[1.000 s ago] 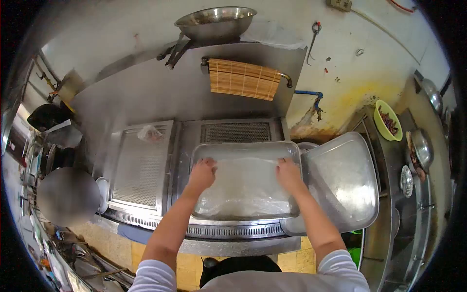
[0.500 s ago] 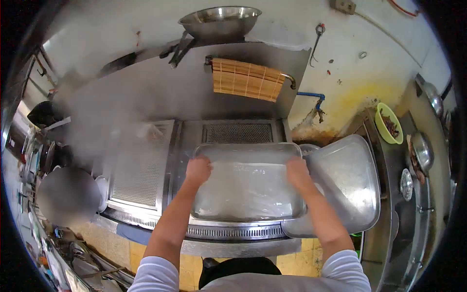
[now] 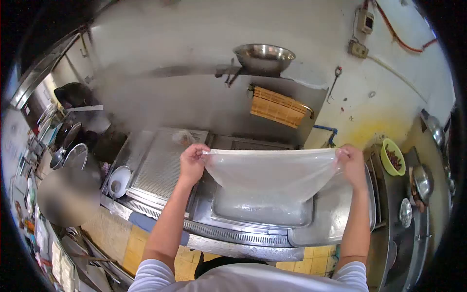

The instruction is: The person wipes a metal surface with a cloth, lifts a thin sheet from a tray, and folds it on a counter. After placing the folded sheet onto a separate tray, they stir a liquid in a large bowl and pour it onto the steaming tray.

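A thin, wet, translucent white sheet hangs stretched between my two hands, its upper edge folded into a whiter band. At the upper left corner of the sheet, my left hand is closed in a pinch. My right hand pinches the opposite corner. Below the sheet lies a shallow rectangular metal tray, wet inside and partly hidden; the sheet's lower part droops over it. A second metal tray sits to the right, partly behind the sheet and my right forearm.
Left of the tray is a perforated metal panel with a small clear bag on it. A white bowl stands farther left. A bamboo mat hangs on the back panel below a steel bowl. Steam hazes the back left.
My hands have risen from the tray, lifting the sheet up out of it. The camera view has tilted up and turned left.
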`<state>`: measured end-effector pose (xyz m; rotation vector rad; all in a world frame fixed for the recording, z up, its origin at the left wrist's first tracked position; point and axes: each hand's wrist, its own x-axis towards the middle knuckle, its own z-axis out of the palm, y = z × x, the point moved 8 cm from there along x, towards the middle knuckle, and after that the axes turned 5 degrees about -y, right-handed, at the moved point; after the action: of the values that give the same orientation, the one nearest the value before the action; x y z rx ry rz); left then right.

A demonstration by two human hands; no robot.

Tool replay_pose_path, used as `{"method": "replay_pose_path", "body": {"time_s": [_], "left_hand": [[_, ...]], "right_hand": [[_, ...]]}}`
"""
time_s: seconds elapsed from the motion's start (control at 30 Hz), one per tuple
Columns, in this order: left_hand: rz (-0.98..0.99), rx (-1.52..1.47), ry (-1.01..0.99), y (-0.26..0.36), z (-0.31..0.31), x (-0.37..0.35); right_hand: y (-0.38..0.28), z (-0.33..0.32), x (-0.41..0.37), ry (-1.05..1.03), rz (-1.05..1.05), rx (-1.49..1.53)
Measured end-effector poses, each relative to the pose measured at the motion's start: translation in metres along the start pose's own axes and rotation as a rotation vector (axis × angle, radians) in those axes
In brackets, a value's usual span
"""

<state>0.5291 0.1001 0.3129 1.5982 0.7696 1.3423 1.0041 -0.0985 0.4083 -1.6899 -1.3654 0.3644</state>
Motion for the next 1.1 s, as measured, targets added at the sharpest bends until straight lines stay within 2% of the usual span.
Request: {"method": "replay_pose_path", "body": {"time_s": [0.1,0.23,0.27,0.37,0.47,0.57,0.67,0.77,0.8,0.9,1.1], "left_hand": [[0.047,0.237,-0.06,0.061,-0.031,0.007],[-0.004,0.122,-0.015,0.127,-0.067,0.007],[-0.031,-0.008,-0.022,0.129,-0.079,0.007],[-0.052,0.242,0.001,0.148,-0.128,0.002],[0.153,0.182,0.129,0.161,-0.183,0.005],[0.223,0.093,0.162,0.203,-0.236,-0.002],[0.321,0.174,0.182,0.211,-0.302,0.003],[0.287,0.235,0.156,0.212,-0.368,0.007],[0.336,0.325,0.167,0.213,-0.391,0.009],[0.306,0.192,0.152,0.204,-0.444,0.014],[0.338,0.228,0.227,0.196,-0.527,0.008]], "right_hand": [[-0.073,-0.013,0.001,0.046,-0.054,0.121],[-0.138,-0.014,0.01,0.118,-0.179,0.186],[-0.157,-0.011,0.008,0.119,-0.203,0.145],[-0.211,0.005,0.0,0.101,-0.195,0.119],[-0.254,0.025,-0.013,0.147,-0.307,0.081],[-0.302,0.061,-0.036,0.128,-0.299,0.097],[-0.335,0.106,-0.055,0.215,-0.306,0.074],[-0.362,0.16,-0.063,0.174,-0.264,0.019],[-0.373,0.178,-0.066,0.184,-0.231,0.01],[-0.396,0.236,-0.075,0.179,-0.153,0.013],[-0.438,0.312,-0.092,0.103,-0.114,0.039]]}}
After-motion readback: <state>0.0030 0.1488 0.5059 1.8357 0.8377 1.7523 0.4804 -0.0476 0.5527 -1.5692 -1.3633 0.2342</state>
